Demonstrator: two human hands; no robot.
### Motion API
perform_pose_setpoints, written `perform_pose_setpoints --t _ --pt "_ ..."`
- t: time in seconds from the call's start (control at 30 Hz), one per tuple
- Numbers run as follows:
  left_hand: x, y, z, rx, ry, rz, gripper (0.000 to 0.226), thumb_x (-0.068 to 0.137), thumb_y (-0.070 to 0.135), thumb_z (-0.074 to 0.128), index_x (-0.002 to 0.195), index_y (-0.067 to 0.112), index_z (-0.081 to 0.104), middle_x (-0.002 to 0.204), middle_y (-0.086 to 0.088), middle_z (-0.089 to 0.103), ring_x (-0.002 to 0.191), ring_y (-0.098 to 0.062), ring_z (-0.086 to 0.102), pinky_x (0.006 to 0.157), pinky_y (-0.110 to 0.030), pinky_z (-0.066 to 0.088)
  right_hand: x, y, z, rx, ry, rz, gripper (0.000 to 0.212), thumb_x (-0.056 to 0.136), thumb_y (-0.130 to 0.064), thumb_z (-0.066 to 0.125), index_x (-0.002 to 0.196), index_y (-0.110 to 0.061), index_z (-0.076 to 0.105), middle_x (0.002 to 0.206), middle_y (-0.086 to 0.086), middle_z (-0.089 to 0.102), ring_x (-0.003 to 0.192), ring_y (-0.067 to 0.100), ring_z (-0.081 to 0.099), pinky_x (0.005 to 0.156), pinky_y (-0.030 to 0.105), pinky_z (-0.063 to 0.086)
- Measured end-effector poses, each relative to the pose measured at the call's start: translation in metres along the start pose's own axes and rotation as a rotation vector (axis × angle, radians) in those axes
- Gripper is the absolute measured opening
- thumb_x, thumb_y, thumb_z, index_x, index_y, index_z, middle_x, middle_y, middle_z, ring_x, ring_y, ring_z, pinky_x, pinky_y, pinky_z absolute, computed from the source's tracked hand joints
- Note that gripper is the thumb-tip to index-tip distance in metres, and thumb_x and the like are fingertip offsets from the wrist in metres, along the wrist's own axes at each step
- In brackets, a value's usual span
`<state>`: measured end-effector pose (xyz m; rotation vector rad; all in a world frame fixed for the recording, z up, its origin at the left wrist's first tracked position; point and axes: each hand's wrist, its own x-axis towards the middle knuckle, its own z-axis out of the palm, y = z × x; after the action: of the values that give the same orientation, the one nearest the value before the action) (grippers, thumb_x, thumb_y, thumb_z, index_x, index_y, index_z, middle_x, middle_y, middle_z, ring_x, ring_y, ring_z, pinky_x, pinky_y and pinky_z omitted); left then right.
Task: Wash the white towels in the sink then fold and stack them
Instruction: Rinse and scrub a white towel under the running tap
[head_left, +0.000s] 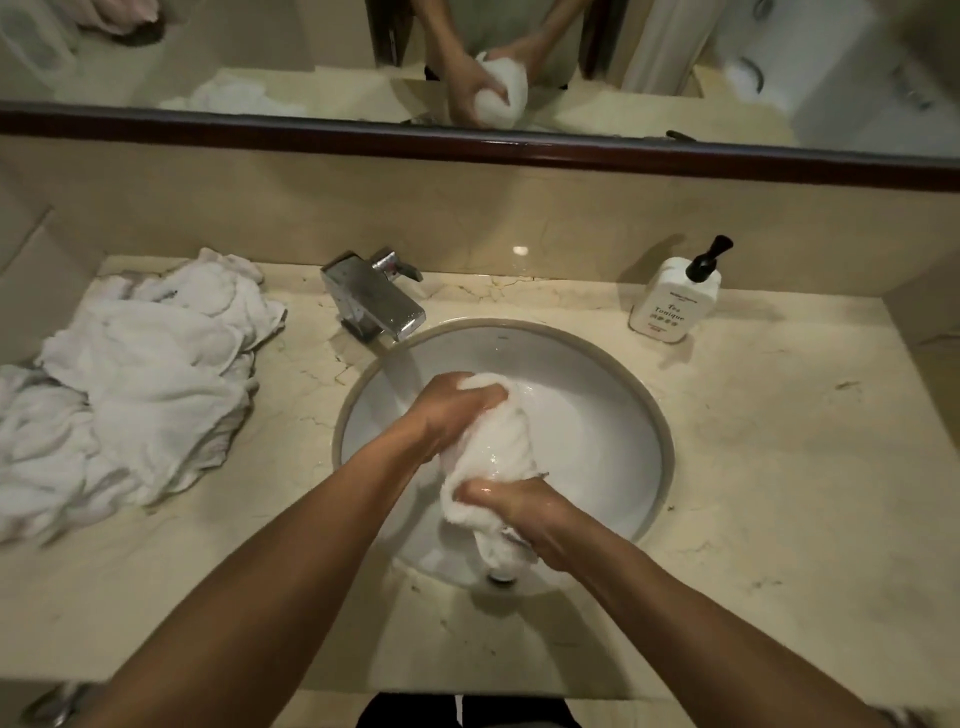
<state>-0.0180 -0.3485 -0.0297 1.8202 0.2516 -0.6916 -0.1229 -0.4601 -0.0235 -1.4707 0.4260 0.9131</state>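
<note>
A wet white towel (496, 449), rolled into a thick twist, hangs over the round white sink (613, 415). My left hand (449, 410) grips its far upper end. My right hand (519, 506) grips its near lower end, with the towel's tail hanging below toward the drain. Both hands look wet. A heap of several crumpled white towels (135, 384) lies on the marble counter left of the sink.
A chrome tap (371, 301) stands at the sink's back left, with no water seen running. A white pump bottle (678, 293) stands at the back right. The beige marble counter (779, 467) runs around the sink. A mirror (311, 62) hangs above.
</note>
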Motion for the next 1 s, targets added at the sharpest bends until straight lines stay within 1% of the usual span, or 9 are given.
perform_pose_setpoints --t 0.07,0.2,0.3,0.43,0.57,0.67,0.77,0.9,1.0 --pt "0.006 0.0 0.001 0.225 -0.011 0.028 0.022 0.076 0.042 0.072 0.079 0.021 0.068 0.08 0.001 0.071 0.078 -0.022 0.066 0.071 -0.03 0.05 0.011 0.004 0.01 0.004 0.057 0.01 0.023 0.07 -0.025 0.076 0.08 -0.013 0.06 0.079 0.015 0.053 0.075 0.028 0.051 0.07 0.037 0.04" --pt "0.007 0.001 0.009 0.596 0.022 0.072 0.029 0.08 0.048 0.067 0.104 0.031 0.067 0.104 0.0 0.067 0.093 -0.024 0.06 0.076 -0.028 0.043 0.023 0.012 0.017 0.087 0.192 0.004 0.018 0.068 -0.026 0.077 0.078 -0.014 0.067 0.085 0.005 0.07 0.074 0.016 0.067 0.071 0.032 0.055" --pt "0.007 0.0 0.012 0.673 0.056 0.094 0.048 0.081 0.051 0.062 0.124 0.03 0.064 0.124 -0.006 0.065 0.108 -0.029 0.06 0.08 -0.03 0.043 0.028 0.013 0.016 -0.06 0.331 0.055 0.054 0.051 -0.051 0.073 0.096 -0.021 0.072 0.094 0.001 0.075 0.085 0.015 0.072 0.08 0.037 0.061" --pt "0.003 0.006 0.006 0.659 0.144 0.14 0.041 0.084 0.053 0.058 0.112 0.024 0.06 0.112 -0.006 0.066 0.101 -0.029 0.06 0.076 -0.032 0.042 0.021 0.005 0.011 -0.109 0.416 0.002 0.083 0.055 -0.053 0.082 0.124 -0.015 0.057 0.104 0.002 0.071 0.089 0.015 0.07 0.075 0.038 0.062" --pt "-0.012 0.014 -0.016 0.032 0.003 0.003 0.034 0.084 0.045 0.07 0.107 0.022 0.061 0.103 0.001 0.069 0.092 -0.018 0.065 0.078 -0.031 0.052 0.006 -0.013 0.001 0.104 0.289 -0.043 0.101 0.077 -0.044 0.084 0.153 -0.031 0.018 0.124 -0.006 0.061 0.097 0.012 0.068 0.064 0.025 0.056" --pt "-0.018 0.02 -0.039 -0.389 -0.11 -0.04 0.013 0.098 0.029 0.056 0.106 0.021 0.062 0.1 -0.004 0.068 0.087 -0.018 0.064 0.077 -0.032 0.05 0.007 -0.022 -0.002 0.137 0.265 -0.157 0.068 0.076 -0.031 0.087 0.132 -0.01 0.056 0.109 0.003 0.075 0.094 0.017 0.073 0.07 0.024 0.056" --pt "-0.013 0.006 -0.051 -0.741 -0.043 -0.103 0.012 0.098 0.016 0.054 0.104 0.009 0.061 0.098 -0.01 0.064 0.076 -0.02 0.064 0.068 -0.029 0.056 0.005 -0.033 0.006 0.494 0.166 -0.134 0.055 0.073 -0.034 0.081 0.116 -0.004 0.069 0.095 0.011 0.075 0.079 0.021 0.071 0.067 0.029 0.056" --pt "-0.017 -0.013 -0.029 -0.861 -0.133 -0.22 0.063 0.083 0.056 0.067 0.119 0.004 0.07 0.124 -0.023 0.066 0.099 -0.031 0.07 0.081 -0.037 0.058 0.007 -0.036 0.018 0.99 -0.117 0.016 0.054 0.073 -0.048 0.071 0.107 -0.006 0.069 0.076 0.008 0.061 0.055 0.018 0.059 0.051 0.027 0.051" --pt "-0.023 -0.016 -0.02 -1.096 -0.41 -0.286 0.074 0.087 0.065 0.049 0.106 -0.002 0.074 0.102 -0.024 0.072 0.083 -0.035 0.073 0.066 -0.035 0.061 0.001 -0.03 0.031 1.091 -0.24 0.053 0.059 0.075 -0.061 0.057 0.088 -0.004 0.069 0.066 0.007 0.053 0.047 0.017 0.049 0.047 0.025 0.047"
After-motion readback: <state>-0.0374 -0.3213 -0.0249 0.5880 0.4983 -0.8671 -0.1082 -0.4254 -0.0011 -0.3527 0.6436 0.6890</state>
